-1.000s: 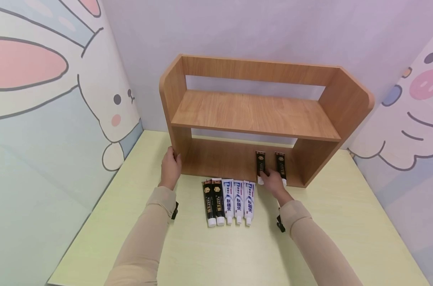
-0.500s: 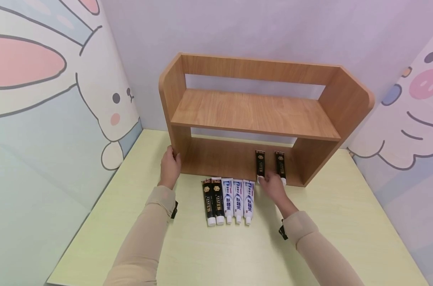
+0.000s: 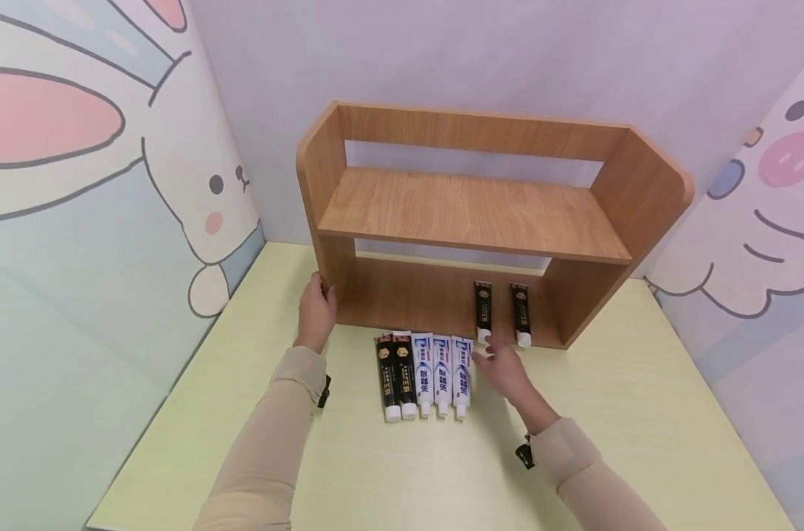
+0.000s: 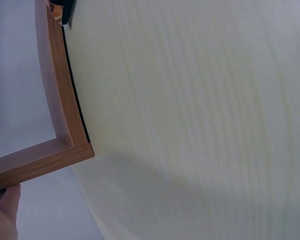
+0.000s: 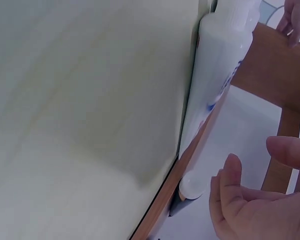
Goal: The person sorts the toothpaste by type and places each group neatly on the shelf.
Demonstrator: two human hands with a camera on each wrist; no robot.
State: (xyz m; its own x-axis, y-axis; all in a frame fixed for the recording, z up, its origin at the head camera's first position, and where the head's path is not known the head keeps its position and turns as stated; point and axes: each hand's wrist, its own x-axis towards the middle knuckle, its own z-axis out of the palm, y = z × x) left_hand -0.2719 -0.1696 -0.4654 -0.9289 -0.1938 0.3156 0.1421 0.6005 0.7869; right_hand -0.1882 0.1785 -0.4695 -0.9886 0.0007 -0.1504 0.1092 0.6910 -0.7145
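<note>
My left hand (image 3: 316, 317) grips the front edge of the left side panel of a wooden shelf unit (image 3: 475, 210). Just in front of the lower board, my right hand (image 3: 506, 371) has its fingers loosely spread and holds nothing. Two black toothpaste tubes lie on that board's right part, one in the middle right (image 3: 484, 304) and one farther right (image 3: 521, 313), white caps toward the front. My right fingertips are close to the nearer cap (image 5: 192, 185). To the left of this hand, a row on the table has two black tubes (image 3: 405, 376) and three white toothpaste tubes (image 3: 443, 375).
The shelf unit stands on a pale yellow-green table (image 3: 402, 472) against a light wall. Its upper board (image 3: 468, 206) overhangs the lower level. Cartoon-printed walls (image 3: 77, 280) rise on the left and right.
My right hand has let go of the middle-right black tube and drawn back toward the front, its fingers loosening. The tube stays on the lower board. My left hand has not moved.
</note>
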